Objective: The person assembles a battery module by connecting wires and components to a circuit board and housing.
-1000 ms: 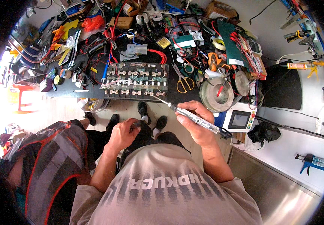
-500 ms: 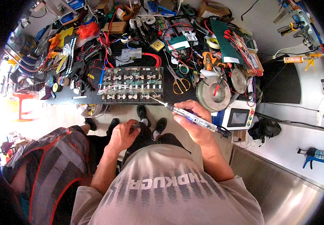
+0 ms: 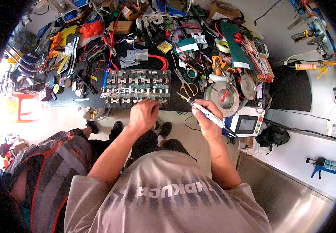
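My right hand (image 3: 207,130) is wrapped round a soldering iron (image 3: 217,121) with a pale body and a dark cable. Its metal tip points up and left, apart from the black board, close to the scissors (image 3: 187,86) with orange handles. My left hand (image 3: 142,116) reaches the near edge of the board (image 3: 115,93), over its front row. Those fingers are curled and bent down, and whatever they may hold is hidden. Rows of small metal-and-white parts joined by thin pale wires cover the board.
Round grey dishes (image 3: 221,97) and a machine with a small screen (image 3: 247,123) stand at right. Tools, cables and boxes crowd the back of the dark bench. To my left sits another person in a dark jacket (image 3: 55,163). A blue caulking gun (image 3: 323,166) is at far right.
My left hand has moved forward and right, from below the bench edge to the board. The soldering iron's tip has shifted up and right, away from the board's front row.
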Motion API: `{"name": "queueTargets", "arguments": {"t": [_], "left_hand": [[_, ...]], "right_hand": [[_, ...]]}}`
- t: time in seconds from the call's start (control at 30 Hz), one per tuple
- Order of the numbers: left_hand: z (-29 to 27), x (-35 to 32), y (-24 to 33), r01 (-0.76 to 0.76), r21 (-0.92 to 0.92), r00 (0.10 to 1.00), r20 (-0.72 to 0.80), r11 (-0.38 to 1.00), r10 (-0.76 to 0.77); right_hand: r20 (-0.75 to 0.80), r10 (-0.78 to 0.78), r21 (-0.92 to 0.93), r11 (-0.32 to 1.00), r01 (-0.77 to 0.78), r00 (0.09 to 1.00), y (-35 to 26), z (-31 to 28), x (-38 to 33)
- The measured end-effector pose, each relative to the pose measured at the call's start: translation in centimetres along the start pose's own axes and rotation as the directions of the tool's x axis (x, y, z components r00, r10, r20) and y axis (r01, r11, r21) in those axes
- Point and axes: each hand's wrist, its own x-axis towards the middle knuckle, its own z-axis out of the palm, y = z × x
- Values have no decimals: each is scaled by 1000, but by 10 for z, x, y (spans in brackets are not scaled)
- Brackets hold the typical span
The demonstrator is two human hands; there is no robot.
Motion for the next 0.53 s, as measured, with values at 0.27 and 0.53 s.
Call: {"name": "queueTargets", "arguments": {"t": [0.27, 0.53], "left_hand": [[36, 81, -6, 4, 112, 997, -74, 994, 4], [42, 99, -24, 101, 167, 991, 68, 981, -114]], "right_hand": [[-61, 25, -11, 1000, -26, 998, 12, 1, 16], [-86, 21, -45, 999, -25, 996, 15, 6, 47]]}}
